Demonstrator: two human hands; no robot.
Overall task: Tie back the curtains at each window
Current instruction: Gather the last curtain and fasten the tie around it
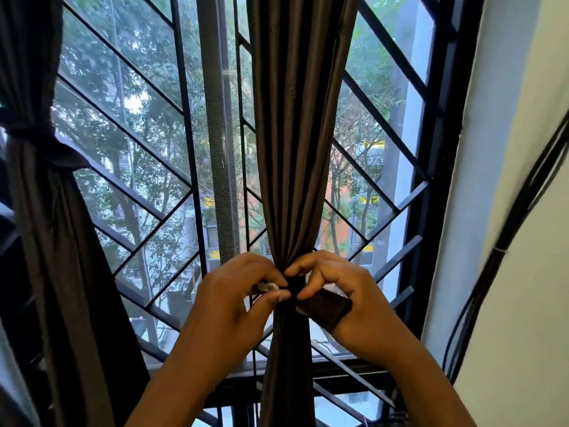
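brown curtain (295, 149) gathered at window centre, dark tie-back band (323, 306) round its waist. left hand (234, 300) and right hand (345, 291) both pinching band at knot. far left curtain (46, 211) already tied. no readable writing.

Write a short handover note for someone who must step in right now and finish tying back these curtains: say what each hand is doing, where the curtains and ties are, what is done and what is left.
Left hand: pinches the dark tie band at the front of the middle curtain.
Right hand: pinches the same band from the other side; the band's loose end lies across its palm.
Middle curtain: gathered into a narrow bunch before the window grille, band wrapped at hand height.
Done: the left curtain is already bound with its tie.
Left: fasten the band on the middle curtain; whether it is secured yet cannot be seen.
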